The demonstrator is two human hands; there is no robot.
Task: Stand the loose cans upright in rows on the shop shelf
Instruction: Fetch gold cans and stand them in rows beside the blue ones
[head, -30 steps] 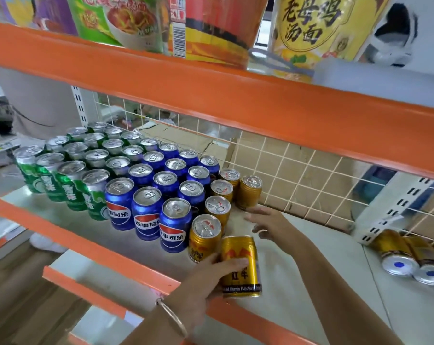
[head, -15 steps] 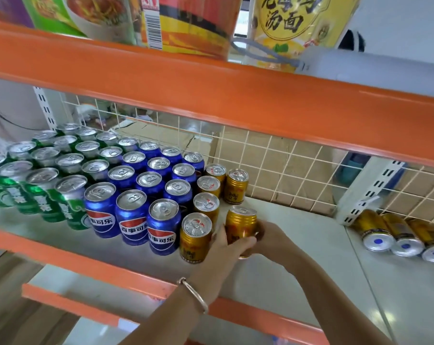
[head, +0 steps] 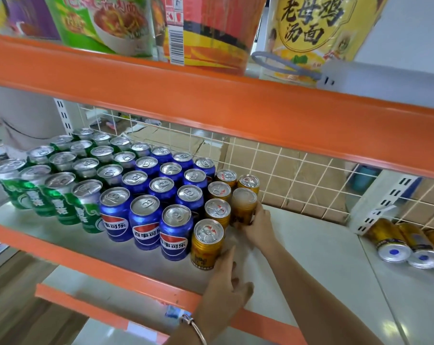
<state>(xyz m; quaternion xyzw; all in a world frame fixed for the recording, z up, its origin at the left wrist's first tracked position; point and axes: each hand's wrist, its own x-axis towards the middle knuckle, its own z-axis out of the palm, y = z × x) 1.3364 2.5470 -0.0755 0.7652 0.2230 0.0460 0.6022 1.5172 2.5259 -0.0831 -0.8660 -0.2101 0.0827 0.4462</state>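
Observation:
Green cans, blue cans and gold cans stand upright in rows on the left of the white shelf. My right hand grips one upright gold can, slightly blurred, in a second gold column just in front of the rearmost gold can. My left hand rests at the shelf's front edge beside the front gold can and holds nothing. Loose gold cans lie on their sides at the far right.
An orange upper shelf lip hangs low over the cans, with noodle tubs above it. A wire grid back panel closes the rear. A white upright bracket separates the lying cans from the standing rows.
The gold can went from my left hand at the front edge into my right hand and back into the second gold column. My left hand let go and drew back to the shelf's front.

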